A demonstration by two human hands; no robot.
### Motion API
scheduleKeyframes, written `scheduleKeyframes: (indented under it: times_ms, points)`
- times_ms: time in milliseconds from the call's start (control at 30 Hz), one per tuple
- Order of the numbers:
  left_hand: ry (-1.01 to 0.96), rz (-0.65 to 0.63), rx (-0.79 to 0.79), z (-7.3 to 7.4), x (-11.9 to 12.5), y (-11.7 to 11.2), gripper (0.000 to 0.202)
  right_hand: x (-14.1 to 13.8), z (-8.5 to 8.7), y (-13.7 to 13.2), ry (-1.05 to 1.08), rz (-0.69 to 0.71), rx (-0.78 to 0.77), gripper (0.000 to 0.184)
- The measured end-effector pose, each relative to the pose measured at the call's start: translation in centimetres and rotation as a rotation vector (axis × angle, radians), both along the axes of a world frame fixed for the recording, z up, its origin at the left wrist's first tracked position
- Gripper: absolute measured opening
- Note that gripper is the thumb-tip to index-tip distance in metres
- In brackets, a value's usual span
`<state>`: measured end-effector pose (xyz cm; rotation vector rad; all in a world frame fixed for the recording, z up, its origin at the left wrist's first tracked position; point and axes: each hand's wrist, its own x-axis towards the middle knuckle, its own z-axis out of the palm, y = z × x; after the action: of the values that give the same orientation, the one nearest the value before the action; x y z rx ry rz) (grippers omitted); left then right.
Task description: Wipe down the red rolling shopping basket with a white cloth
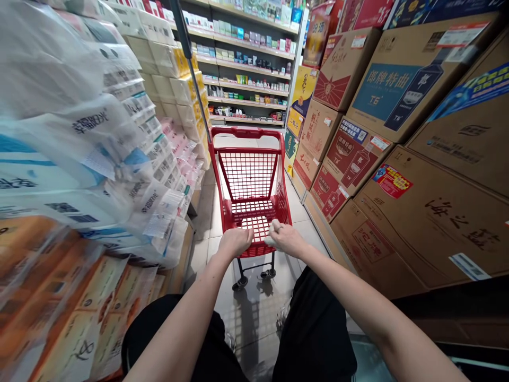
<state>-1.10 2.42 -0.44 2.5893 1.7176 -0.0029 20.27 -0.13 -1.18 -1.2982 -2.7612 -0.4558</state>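
Note:
A red shopping cart with a grid basket stands upright in the aisle in front of me. Its raised frame and top bar are on the far side. My left hand is closed at the near left rim of the basket, fingers curled inward. At the near right rim my right hand is also closed, a little apart from the left. Its fingertips look pale, and I cannot make out whether a small light thing is in them. The hands partly hide the rim. A dark pole rises from the cart's left side.
Plastic-wrapped paper packs are stacked close on the left, with orange packs below. Cardboard cartons form a wall on the right. Shelves of small goods cross the far end. Pale floor tiles run along the aisle.

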Motion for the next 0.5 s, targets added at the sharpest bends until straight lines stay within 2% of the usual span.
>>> scheduleKeyframes:
  times_ms: [133,300,400,433,500]
  points:
    - [-0.027,0.015,-0.004,-0.1,0.1,0.5,0.063,2.4,0.1,0.0,0.002,-0.085,0.066,0.018]
    - [-0.054,-0.007,0.032,-0.2,0.5,0.6,0.064,2.5,-0.8,0.7,0.006,-0.080,0.070,0.016]
    - [-0.106,-0.086,0.179,-0.3,-0.1,0.5,0.058,2.4,-1.5,1.1,0.004,-0.067,0.082,0.013]
    - [-0.135,-0.084,0.252,-0.3,-0.5,0.4,0.054,2.4,-1.7,1.2,0.010,-0.062,0.099,0.013]
    - [-0.190,-0.003,0.387,-0.7,-1.1,0.4,0.046,2.5,-2.0,1.4,0.025,-0.049,0.132,0.013]
